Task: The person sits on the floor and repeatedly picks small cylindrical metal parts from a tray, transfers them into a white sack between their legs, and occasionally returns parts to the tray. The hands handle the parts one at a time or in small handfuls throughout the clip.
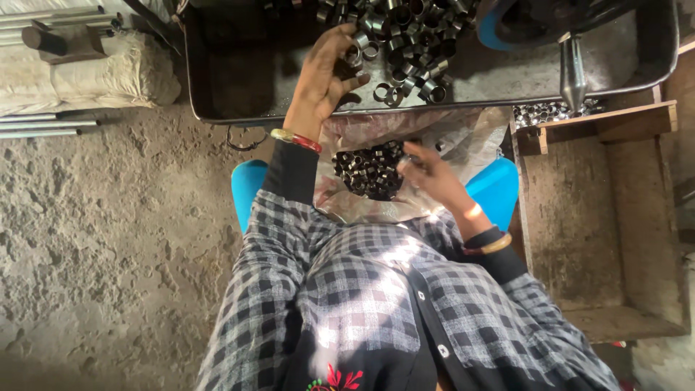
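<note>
Nearest, the lap is covered by a checked shirt (376, 289), and just beyond it a crumpled plastic bag (463, 141) lies open on a blue seat (496, 187), with a dark heap of small metal rings (371, 170) resting in its hollow. The right hand (431, 177) hangs over the right edge of that heap, fingers curled inward and pressed close together; it seems to pinch a ring or two, though what it holds cannot be told for sure. A bangle (496, 245) sits at that wrist.

Farther off, the left hand (326, 76) reaches into a shallow metal tray (232, 80), fingers spread and bent, fingertips touching loose rings at the near edge of a bigger pile of metal rings (405, 43). A few rings lie apart from that pile, just beside the thumb. A pointed metal spike (572, 69) stands at the tray's right, above a wooden box (601, 217).

To do this well, as I judge it, the left hand should rake only a few rings at a time toward the rim, keeping them flat so none roll off, while the right hand lowers its rings close to the heap in the bag rather than dropping them, so the bag stays open and nothing bounces to the floor
</note>
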